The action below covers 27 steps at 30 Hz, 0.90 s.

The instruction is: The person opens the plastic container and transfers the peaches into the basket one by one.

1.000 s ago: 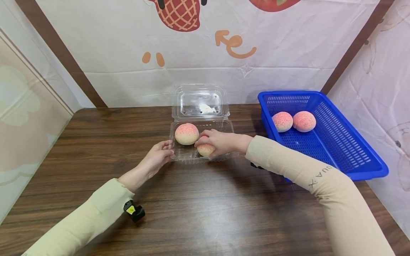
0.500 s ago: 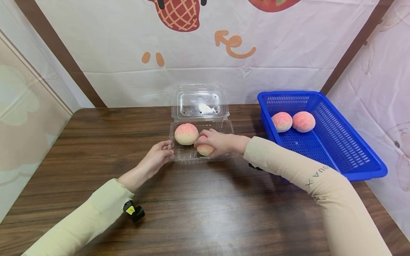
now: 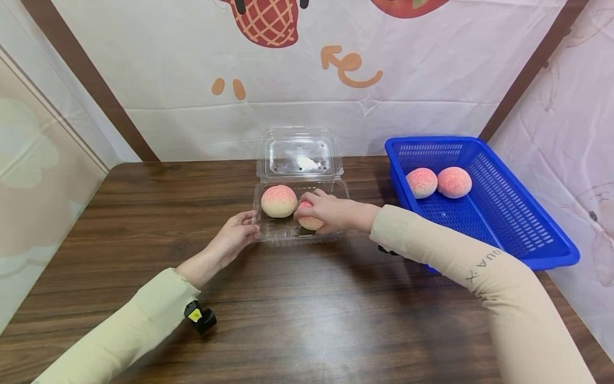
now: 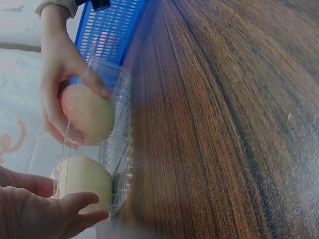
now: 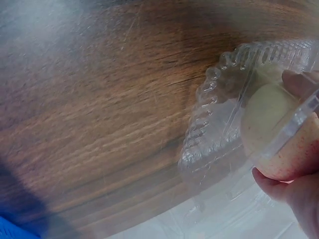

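Note:
A clear plastic clamshell box (image 3: 275,230) lies on the table with its lid (image 3: 299,154) up behind. In its left part sits a pink-and-cream peach (image 3: 279,201). My right hand (image 3: 331,212) curls its fingers and thumb round a second peach (image 3: 309,223) in the right part; the right wrist view has this peach (image 5: 274,129) between thumb and fingers, behind the clear wall. My left hand (image 3: 236,234) pinches the box's left edge. From the left wrist, its thumb and fingers (image 4: 79,200) show beside the first peach (image 4: 87,181).
To the right stands a blue perforated basket (image 3: 542,213) holding two more peaches, one peach (image 3: 422,183) against its left wall and another peach (image 3: 454,182) beside it. A printed cloth (image 3: 192,128) hangs behind the wooden table (image 3: 288,320).
The peach in my right hand has shifted a little to the right and back within the box. My left hand stays on the box edge.

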Each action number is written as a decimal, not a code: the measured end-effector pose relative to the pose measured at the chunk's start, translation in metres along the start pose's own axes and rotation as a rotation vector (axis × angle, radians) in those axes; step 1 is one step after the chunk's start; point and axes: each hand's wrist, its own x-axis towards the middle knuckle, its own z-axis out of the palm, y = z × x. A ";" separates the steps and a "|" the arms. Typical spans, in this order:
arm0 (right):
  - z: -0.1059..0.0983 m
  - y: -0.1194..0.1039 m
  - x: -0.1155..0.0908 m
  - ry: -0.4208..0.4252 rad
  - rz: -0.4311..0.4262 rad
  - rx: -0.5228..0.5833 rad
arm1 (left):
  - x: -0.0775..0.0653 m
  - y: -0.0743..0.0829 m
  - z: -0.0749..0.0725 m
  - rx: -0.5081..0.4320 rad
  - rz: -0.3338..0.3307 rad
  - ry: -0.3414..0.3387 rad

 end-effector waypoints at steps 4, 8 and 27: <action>-0.004 0.000 -0.003 -0.011 -0.010 -0.065 | 0.000 0.000 0.000 0.003 -0.002 -0.001; -0.007 0.000 -0.004 -0.035 -0.018 -0.132 | 0.001 -0.002 -0.002 0.015 -0.013 0.001; -0.014 0.000 -0.009 -0.024 -0.083 -0.331 | 0.001 -0.002 -0.003 0.018 -0.013 -0.001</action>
